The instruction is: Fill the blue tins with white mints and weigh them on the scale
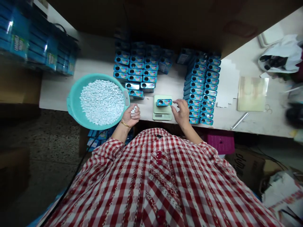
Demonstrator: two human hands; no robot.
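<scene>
White candies [134,111]: left hand [129,117], grip loosely curled round them. Blue tin [164,102]: on scale [163,110], beside right hand [182,111], grip parted, empty. Hazard: slack hold spilling candies; a nudge toppling tin.

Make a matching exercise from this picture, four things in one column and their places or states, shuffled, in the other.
Things:
1. Left hand
2. Right hand
3. Bowl
4. Scale

Places or states:
A. Turquoise, to the left of both hands
B. Holding a few white pieces
C. Under a blue tin
D. Beside that tin, thumb and fingers apart

Pairs: 1-B, 2-D, 3-A, 4-C
</scene>
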